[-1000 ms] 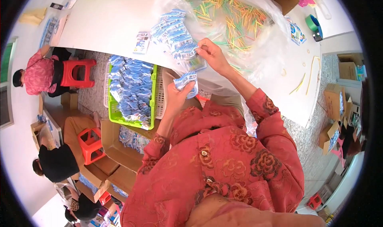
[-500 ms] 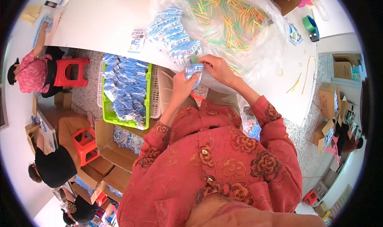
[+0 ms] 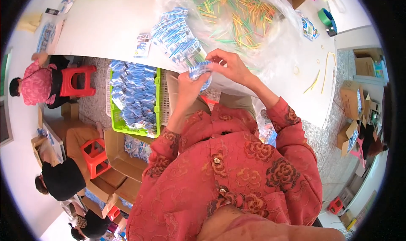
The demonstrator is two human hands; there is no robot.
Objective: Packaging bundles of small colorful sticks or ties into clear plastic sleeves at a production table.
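Observation:
My left hand [image 3: 189, 88] is closed round a small blue-and-white striped packet [image 3: 196, 70], over the table's near edge. My right hand [image 3: 231, 67] meets it at the upper right end, thumb and fingers pinched there; whether anything small is between them is hidden. Just beyond lies an overlapping heap of similar packets [image 3: 174, 33]. Right of the heap, thin green, yellow and orange sticks [image 3: 243, 16] lie loose in a large clear plastic bag [image 3: 277, 42]. One packet [image 3: 142, 44] rests apart, left of the heap.
Left of my legs stands a green basket [image 3: 157, 103] full of blue packets, with an open carton [image 3: 122, 156] nearer me. A green tape roll [image 3: 325, 16] and a few loose yellow strips [image 3: 313, 82] lie at the table's right. Other people sit at left, near red stools [image 3: 95, 156].
The packet has tilted and moved slightly left in my left hand. My right hand has shifted a little toward it, fingers more bent. The pink-clad person's arm has drawn back.

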